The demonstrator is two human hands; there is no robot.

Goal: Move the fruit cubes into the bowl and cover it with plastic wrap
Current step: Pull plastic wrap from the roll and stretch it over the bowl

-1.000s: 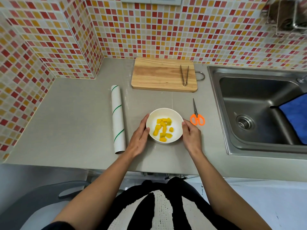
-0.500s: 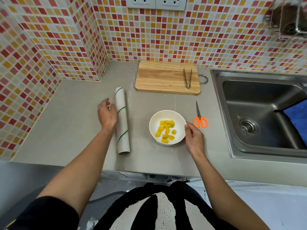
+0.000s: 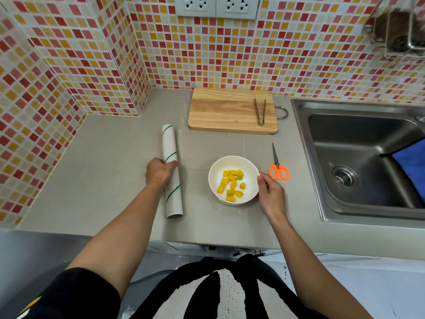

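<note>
A white bowl (image 3: pixel 216 173) stands on the grey counter and holds several yellow fruit cubes (image 3: pixel 231 185). To its left lies a white roll of plastic wrap (image 3: pixel 171 143) with green stripes, pointing away from me. My left hand (image 3: pixel 158 172) grips the roll around its middle, fingers curled over it. My right hand (image 3: pixel 271 195) rests at the bowl's right rim, its fingers touching the side of the bowl.
A wooden cutting board (image 3: pixel 230 110) with metal tongs (image 3: pixel 260 111) lies behind the bowl. Orange-handled scissors (image 3: pixel 278 168) lie right of the bowl. A steel sink (image 3: pixel 358 157) with a blue cloth (image 3: pixel 411 164) is at the right. Tiled walls close the back and left.
My left hand left the bowl, moved left to the plastic wrap roll and closed around it. My right hand stayed at the bowl's right side.
</note>
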